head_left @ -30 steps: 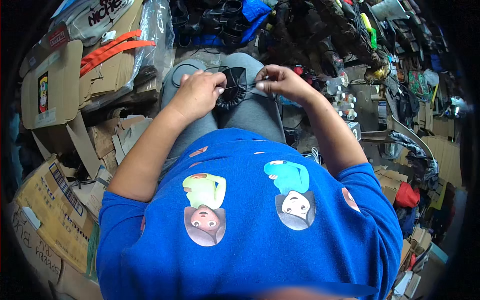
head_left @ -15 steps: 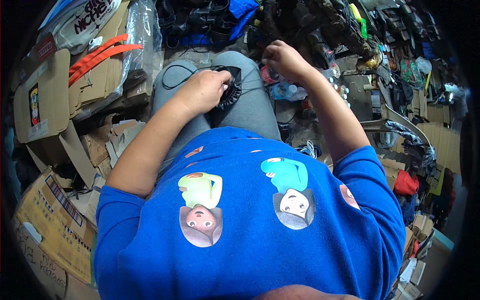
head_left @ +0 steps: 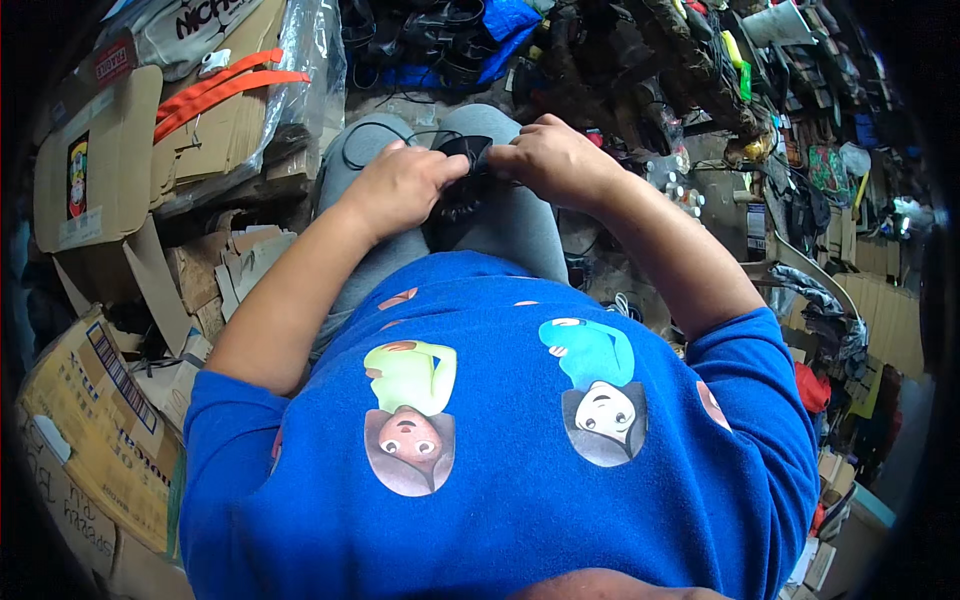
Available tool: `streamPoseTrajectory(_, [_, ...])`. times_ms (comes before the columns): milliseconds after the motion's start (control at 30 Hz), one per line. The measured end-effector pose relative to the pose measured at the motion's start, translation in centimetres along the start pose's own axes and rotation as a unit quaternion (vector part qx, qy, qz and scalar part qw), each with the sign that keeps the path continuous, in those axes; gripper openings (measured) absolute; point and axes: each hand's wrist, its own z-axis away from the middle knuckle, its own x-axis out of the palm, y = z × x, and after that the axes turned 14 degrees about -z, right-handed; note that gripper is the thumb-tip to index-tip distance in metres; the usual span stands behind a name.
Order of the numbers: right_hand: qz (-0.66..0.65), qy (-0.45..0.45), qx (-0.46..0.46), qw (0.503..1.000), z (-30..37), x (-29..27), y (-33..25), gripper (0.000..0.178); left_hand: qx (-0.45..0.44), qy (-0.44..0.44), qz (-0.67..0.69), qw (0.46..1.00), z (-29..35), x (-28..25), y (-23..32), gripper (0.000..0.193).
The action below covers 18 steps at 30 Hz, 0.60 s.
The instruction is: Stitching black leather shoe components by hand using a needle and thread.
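Observation:
On my lap, between my grey-clad knees (head_left: 375,135), rests a dark black item (head_left: 462,143) with a ridged lower edge; its exact kind is hidden by my hands. My left hand (head_left: 400,185) is closed on its left side, thumb and fingers pinched near its top. Against its upper right edge, my right hand (head_left: 555,165) is closed too, the fingertips pressed together, and what they pinch cannot be made out. A thin black cord (head_left: 345,155) loops out over my left knee beside the left hand.
Cardboard boxes (head_left: 100,170) and flattened card with orange straps (head_left: 235,80) crowd the left side. Black shoes (head_left: 440,35) and a blue sheet (head_left: 505,40) lie ahead. To the right stand plastic bottles (head_left: 675,190), a curved metal frame (head_left: 815,265) and cluttered goods.
My right hand has come down and left from above the right knee to the black item. The left hand has shifted slightly, still holding it. The view has tilted a little.

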Motion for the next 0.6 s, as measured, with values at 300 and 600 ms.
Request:
streamPoseTrajectory(300, [-0.469, 0.161, 0.281, 0.822, 8.9, -1.5, 6.9, 0.020, -0.269, 0.081, 0.161, 0.946, 12.2, -6.4, -4.4, 0.005])
streamPoseTrajectory(600, [-0.833, 0.125, -0.127, 0.524, -1.7, -4.2, -3.2, 0.026, 0.073, 0.115, 0.645, 0.752, 0.8, -9.0, 5.2, 0.013])
